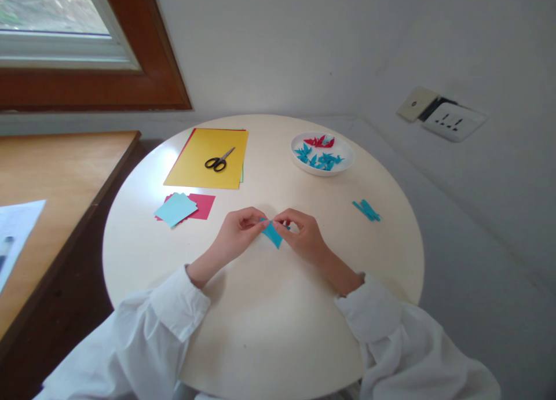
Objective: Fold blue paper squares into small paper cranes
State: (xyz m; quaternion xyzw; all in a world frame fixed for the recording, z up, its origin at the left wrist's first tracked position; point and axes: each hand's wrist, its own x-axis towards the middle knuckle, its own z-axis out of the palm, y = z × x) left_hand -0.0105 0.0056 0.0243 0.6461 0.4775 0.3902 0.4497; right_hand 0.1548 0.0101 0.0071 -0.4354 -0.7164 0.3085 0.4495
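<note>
A small piece of blue paper [274,236] is held between my two hands above the middle of the round table, one corner pointing down toward me. My left hand [241,229] pinches its upper left part between thumb and fingers. On the other side, my right hand [300,232] pinches its upper right part, with thumb and index finger close to the left thumb. The fingers cover much of the paper's upper edge, so its exact folds are hidden.
A white dish [322,169] holds folded blue and red paper figures. Blue paper strips [367,210] lie at the right. Black-handled scissors [220,160] rest on yellow sheets [191,165]. Pale blue squares [176,209] overlap red paper [204,206]. The round table [269,330] stands near a wall.
</note>
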